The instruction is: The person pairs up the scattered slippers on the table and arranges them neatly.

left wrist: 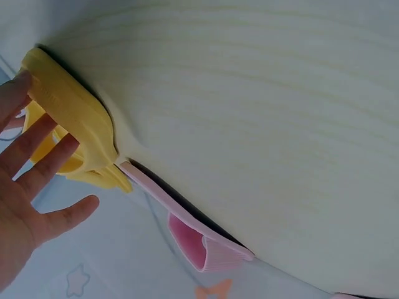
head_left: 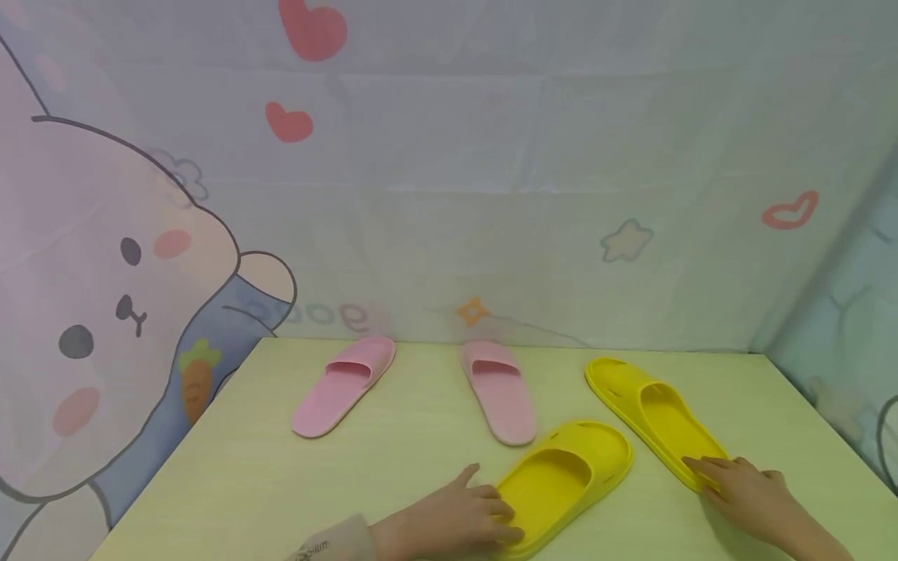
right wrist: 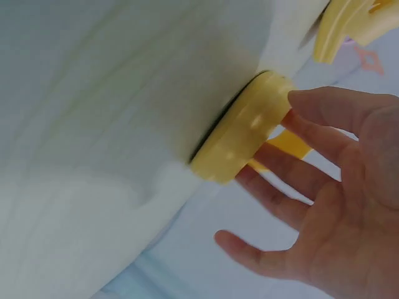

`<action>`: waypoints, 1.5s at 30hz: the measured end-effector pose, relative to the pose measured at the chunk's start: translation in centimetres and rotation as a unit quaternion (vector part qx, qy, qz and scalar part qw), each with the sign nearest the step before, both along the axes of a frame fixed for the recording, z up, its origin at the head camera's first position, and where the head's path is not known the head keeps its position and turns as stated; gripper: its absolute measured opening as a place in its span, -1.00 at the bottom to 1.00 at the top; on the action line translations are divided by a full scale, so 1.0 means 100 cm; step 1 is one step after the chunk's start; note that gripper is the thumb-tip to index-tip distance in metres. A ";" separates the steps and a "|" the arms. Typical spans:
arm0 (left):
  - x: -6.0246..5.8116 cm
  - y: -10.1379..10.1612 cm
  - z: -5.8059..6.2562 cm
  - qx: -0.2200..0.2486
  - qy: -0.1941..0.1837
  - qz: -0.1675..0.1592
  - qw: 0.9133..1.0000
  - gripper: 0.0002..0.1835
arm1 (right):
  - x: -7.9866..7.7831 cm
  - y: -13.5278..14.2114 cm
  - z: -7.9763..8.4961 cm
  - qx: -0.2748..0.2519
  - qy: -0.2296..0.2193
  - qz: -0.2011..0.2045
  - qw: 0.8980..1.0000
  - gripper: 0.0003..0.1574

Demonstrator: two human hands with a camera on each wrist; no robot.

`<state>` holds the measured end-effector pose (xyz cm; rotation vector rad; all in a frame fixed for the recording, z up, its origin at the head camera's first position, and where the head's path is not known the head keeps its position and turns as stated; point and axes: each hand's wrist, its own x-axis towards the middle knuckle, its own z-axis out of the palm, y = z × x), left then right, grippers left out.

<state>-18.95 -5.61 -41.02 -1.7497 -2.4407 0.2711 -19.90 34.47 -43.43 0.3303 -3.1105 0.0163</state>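
Two yellow slippers lie on the table, toes away from me. The nearer yellow slipper (head_left: 547,491) points to the far right; its heel is gripped by my left hand (head_left: 449,518), little finger sticking out. In the left wrist view the thumb lies against the outside of this yellow slipper's heel (left wrist: 68,106) and fingers reach over its rim. My right hand (head_left: 754,499) holds the heel of the other yellow slipper (head_left: 673,425), whose toe points to the far left. The right wrist view has the thumb and fingers around that heel (right wrist: 237,131).
Two pink slippers stand farther back: one pink slipper (head_left: 330,405) at the left, slanted, and a second pink slipper (head_left: 505,397) near the middle, close to the nearer yellow one. A printed cloth (head_left: 449,156) hangs behind the pale table (head_left: 224,483).
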 end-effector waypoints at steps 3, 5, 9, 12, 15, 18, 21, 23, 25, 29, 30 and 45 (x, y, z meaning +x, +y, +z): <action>0.000 -0.006 -0.001 -0.002 0.016 -0.013 1.000 -0.70 | 0.004 0.008 -0.002 -0.002 0.037 0.020 0.999 -0.57; 0.000 -0.010 -0.002 -0.007 0.028 -0.018 0.999 -0.67 | 0.005 0.014 -0.003 -0.008 0.068 0.034 0.997 -0.62; -0.002 -0.012 -0.003 -0.024 0.058 -0.026 0.998 -0.62 | 0.005 0.022 -0.004 -0.005 0.094 0.046 0.994 -0.67; -0.003 -0.011 -0.002 -0.040 0.070 -0.034 0.996 -0.59 | 0.005 0.026 -0.004 -0.006 0.095 0.057 0.994 -0.69; -0.004 -0.010 0.000 -0.050 0.084 -0.042 0.994 -0.56 | 0.005 0.028 -0.006 -0.018 0.117 0.078 0.990 -0.70; -0.004 -0.008 0.001 -0.058 0.094 -0.045 0.993 -0.54 | 0.006 0.029 -0.007 -0.020 0.133 0.089 0.987 -0.68; -0.003 -0.006 0.003 -0.065 0.095 -0.047 0.992 -0.54 | 0.005 0.030 -0.006 -0.016 0.125 0.093 0.988 -0.66; -0.003 -0.003 0.004 -0.068 0.097 -0.050 0.992 -0.55 | 0.005 0.030 -0.006 -0.006 0.119 0.097 0.988 -0.66; -0.002 0.000 0.004 -0.070 0.108 -0.053 0.990 -0.56 | 0.005 0.031 -0.004 -0.001 0.116 0.110 0.987 -0.67; -0.001 0.006 0.003 -0.068 0.132 -0.059 0.987 -0.57 | 0.006 0.027 -0.001 0.015 0.085 0.098 0.991 -0.70; -0.001 0.008 0.002 -0.067 0.137 -0.060 0.986 -0.58 | 0.005 0.026 0.000 0.017 0.074 0.091 0.993 -0.70; -0.009 0.052 0.002 -0.090 0.076 -0.040 0.992 -0.63 | 0.005 0.022 -0.004 0.001 0.124 0.138 0.983 -0.76</action>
